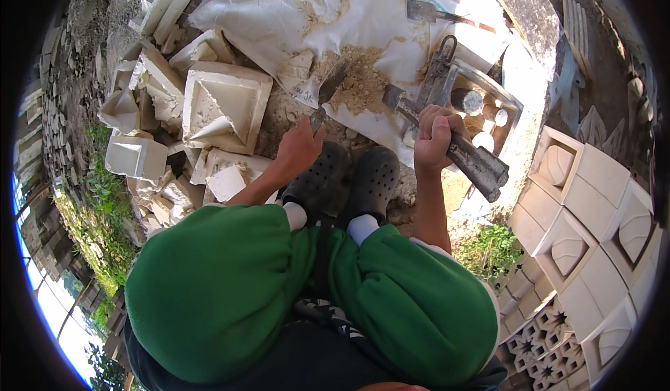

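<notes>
A white sack (391,14) is spread on the ground ahead of both hands, with a heap of sandy mix (363,84) lying on it between and just beyond them. The mix sits closer to the left hand (300,146), whose trowel (326,96) points up and away from the person, its blade tip touching the near edge of the heap. That hand is closed around the trowel's handle, which it hides. The right hand (433,138) is fisted around a long metal tool (453,146); its long axis runs from upper left, near the heap, down to the right past the hand. Just beyond this hand stands a metal frame (474,87), partly cut off by glare. Left of the left hand lies a pile of broken white moulds (223,105). Below the hands, dark clogs (349,181) and green trousers (279,286) hide the ground.
</notes>
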A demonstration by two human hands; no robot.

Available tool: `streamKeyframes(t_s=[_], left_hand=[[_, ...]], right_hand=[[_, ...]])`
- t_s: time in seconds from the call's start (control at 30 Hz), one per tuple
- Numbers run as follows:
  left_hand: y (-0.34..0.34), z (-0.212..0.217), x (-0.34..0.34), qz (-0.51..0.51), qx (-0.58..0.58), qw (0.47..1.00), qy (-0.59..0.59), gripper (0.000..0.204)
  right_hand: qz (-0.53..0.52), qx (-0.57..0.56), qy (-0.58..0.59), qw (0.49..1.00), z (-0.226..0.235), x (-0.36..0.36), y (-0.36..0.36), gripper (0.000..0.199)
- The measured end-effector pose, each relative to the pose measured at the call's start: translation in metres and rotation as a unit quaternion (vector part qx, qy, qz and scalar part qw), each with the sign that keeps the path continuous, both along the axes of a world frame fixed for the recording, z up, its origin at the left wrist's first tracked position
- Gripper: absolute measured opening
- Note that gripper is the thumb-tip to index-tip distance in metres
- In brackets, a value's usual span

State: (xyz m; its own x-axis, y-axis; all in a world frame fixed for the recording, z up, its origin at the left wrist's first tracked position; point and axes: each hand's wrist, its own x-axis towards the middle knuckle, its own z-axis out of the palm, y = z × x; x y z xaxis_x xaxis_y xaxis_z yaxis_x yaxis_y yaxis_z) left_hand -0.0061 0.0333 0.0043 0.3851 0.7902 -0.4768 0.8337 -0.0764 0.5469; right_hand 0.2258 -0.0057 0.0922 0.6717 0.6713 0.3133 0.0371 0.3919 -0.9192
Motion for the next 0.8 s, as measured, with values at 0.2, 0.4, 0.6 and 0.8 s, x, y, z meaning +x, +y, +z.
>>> streamKeyframes(t_s=[0.2, 0.4, 0.6, 0.8], left_hand=[[0.007, 0.009, 0.005, 0.018, -0.032, 0.999, 0.021, 0.048], [0.014, 0.022, -0.011, 0.031, -0.011, 0.999, 0.021, 0.053], [0.006, -0.008, -0.017, 0.022, -0.036, 0.999, 0.026, 0.044], [0.010, -0.003, -0.007, 0.014, -0.040, 0.999, 0.033, 0.042]], right_hand=[[0.077, 0.015, 0.023, 0.997, 0.004, -0.022, 0.030, 0.024], [0.141, 0.058, 0.047, 0.987, 0.047, -0.003, 0.039, 0.020], [0.172, 0.086, 0.031, 0.981, 0.078, -0.018, 0.038, 0.022], [0.159, -0.002, -0.101, 0.982, 0.004, -0.027, 0.052, 0.025]])
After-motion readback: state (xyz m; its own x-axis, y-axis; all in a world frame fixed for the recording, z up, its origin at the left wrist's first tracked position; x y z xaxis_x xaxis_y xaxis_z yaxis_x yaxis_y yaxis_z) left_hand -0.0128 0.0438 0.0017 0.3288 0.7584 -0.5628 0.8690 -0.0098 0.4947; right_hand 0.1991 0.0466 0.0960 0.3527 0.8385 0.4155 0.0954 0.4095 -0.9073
